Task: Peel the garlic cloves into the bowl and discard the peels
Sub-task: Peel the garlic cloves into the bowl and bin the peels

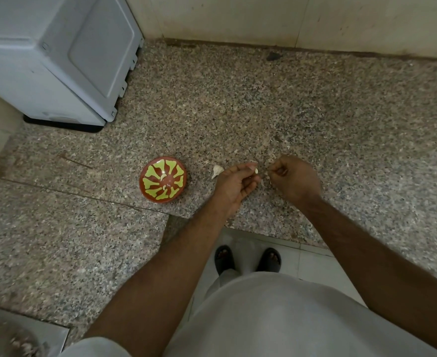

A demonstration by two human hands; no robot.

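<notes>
pinching a garlic clove (256, 171), the left hand (234, 185) sits nearer the bowl (162, 179), just leftward; right hand (296, 179) curls closed, contents unclear.

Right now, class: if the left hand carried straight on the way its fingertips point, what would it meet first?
The left hand points toward the right hand, so it would probably meet that first; the gap looks small, though depth is unclear.

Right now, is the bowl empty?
No. The red and green bowl already holds a few pale peeled cloves, while the left hand pinches another clove beside the right hand.
</notes>
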